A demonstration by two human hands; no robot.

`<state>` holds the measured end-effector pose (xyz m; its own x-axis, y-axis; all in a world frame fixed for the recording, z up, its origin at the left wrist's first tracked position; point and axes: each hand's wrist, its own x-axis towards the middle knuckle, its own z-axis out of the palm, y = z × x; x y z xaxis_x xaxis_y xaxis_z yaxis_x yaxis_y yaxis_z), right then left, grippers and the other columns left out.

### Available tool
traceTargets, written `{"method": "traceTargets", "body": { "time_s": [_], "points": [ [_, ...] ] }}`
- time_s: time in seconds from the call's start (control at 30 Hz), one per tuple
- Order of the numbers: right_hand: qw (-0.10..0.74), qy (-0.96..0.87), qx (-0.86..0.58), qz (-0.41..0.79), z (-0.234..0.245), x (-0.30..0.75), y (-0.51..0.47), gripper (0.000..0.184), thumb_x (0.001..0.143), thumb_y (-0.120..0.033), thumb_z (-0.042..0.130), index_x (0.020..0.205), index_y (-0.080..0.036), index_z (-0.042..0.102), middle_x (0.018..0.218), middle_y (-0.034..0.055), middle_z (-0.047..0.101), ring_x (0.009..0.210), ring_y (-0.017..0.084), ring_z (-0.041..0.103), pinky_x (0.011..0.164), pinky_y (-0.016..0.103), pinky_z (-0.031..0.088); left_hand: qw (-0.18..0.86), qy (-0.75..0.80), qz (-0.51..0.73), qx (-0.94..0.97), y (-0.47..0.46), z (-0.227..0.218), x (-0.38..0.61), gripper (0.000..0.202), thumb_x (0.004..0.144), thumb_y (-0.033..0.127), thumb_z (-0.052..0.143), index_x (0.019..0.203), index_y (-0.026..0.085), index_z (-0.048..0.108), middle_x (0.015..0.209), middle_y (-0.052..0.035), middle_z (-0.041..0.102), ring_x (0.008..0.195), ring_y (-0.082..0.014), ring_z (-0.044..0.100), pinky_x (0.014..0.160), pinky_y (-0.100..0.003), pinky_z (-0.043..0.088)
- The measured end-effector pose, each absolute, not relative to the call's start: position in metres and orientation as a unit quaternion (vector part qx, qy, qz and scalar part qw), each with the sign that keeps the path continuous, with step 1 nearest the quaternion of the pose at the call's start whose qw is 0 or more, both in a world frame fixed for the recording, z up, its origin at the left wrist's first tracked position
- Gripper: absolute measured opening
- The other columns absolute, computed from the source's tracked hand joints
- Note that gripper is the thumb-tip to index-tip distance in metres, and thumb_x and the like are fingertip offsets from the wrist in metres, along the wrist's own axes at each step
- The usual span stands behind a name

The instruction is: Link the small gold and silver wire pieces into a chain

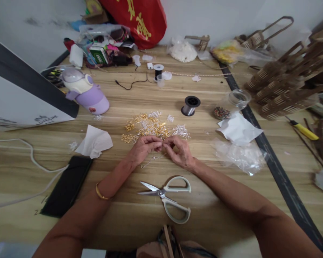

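Observation:
My left hand (144,148) and my right hand (179,151) meet at the middle of the wooden table (150,208), fingertips pinched together on a thin silver chain (150,161) that dangles below the left hand. Just beyond the fingers lies a pile of small gold and silver jewellery findings (148,127). Open scissors with pale handles (169,195) lie on the table close in front of me, between my forearms. A gold bangle sits on my left wrist.
A black phone (67,184) and crumpled tissue (95,141) lie at left, with a purple flask (86,93) behind. A wire spool (190,105), bead jar (233,104), paper and plastic bags lie at right. Woven baskets (285,86) crowd the far right; clutter lines the back.

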<state>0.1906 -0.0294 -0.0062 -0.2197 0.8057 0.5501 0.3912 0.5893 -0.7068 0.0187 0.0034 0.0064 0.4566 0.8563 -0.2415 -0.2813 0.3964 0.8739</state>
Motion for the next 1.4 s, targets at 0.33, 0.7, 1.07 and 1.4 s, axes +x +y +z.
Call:
{"method": "traceTargets", "body": {
  "time_s": [0.33, 0.7, 1.07, 1.4],
  "points": [
    [0.497, -0.741, -0.391, 0.227, -0.003, 0.189, -0.031, 0.003, 0.089, -0.02, 0.055, 0.088, -0.018, 0.057, 0.067, -0.0004, 0.058, 0.059, 0.011, 0.052, 0.056, 0.024, 0.042, 0.757, 0.354, 0.379, 0.399, 0.003, 0.007, 0.019, 0.02, 0.058, 0.022, 0.082, 0.07, 0.012, 0.071, 0.061, -0.0016, 0.066, 0.058, -0.0105, 0.059, 0.06, -0.024, 0.045],
    [0.481, -0.741, -0.387, 0.263, -0.005, 0.189, -0.031, 0.007, 0.091, -0.024, 0.053, 0.088, -0.018, 0.056, 0.07, 0.0018, 0.061, 0.061, 0.011, 0.055, 0.055, 0.024, 0.044, 0.764, 0.339, 0.369, 0.406, 0.003, 0.01, 0.02, 0.021, 0.06, 0.024, 0.081, 0.071, 0.012, 0.068, 0.061, -0.001, 0.065, 0.057, -0.0106, 0.058, 0.061, -0.024, 0.044],
    [0.477, -0.712, -0.408, 0.315, 0.0, 0.187, -0.035, 0.011, 0.09, -0.027, 0.053, 0.085, -0.017, 0.056, 0.069, 0.0016, 0.06, 0.061, 0.011, 0.053, 0.056, 0.024, 0.043, 0.748, 0.341, 0.374, 0.43, 0.003, 0.008, 0.018, 0.019, 0.062, 0.025, 0.079, 0.072, 0.013, 0.068, 0.062, -0.0003, 0.063, 0.06, -0.0108, 0.056, 0.064, -0.025, 0.043],
    [0.469, -0.664, -0.404, 0.418, 0.005, 0.188, -0.035, 0.017, 0.09, -0.032, 0.053, 0.082, -0.016, 0.055, 0.069, 0.0002, 0.059, 0.059, 0.009, 0.05, 0.055, 0.022, 0.041, 0.718, 0.358, 0.367, 0.47, 0.005, 0.002, 0.014, 0.019, 0.065, 0.027, 0.078, 0.073, 0.014, 0.068, 0.067, -0.0002, 0.065, 0.064, -0.0109, 0.057, 0.067, -0.024, 0.044]
  ]
}}
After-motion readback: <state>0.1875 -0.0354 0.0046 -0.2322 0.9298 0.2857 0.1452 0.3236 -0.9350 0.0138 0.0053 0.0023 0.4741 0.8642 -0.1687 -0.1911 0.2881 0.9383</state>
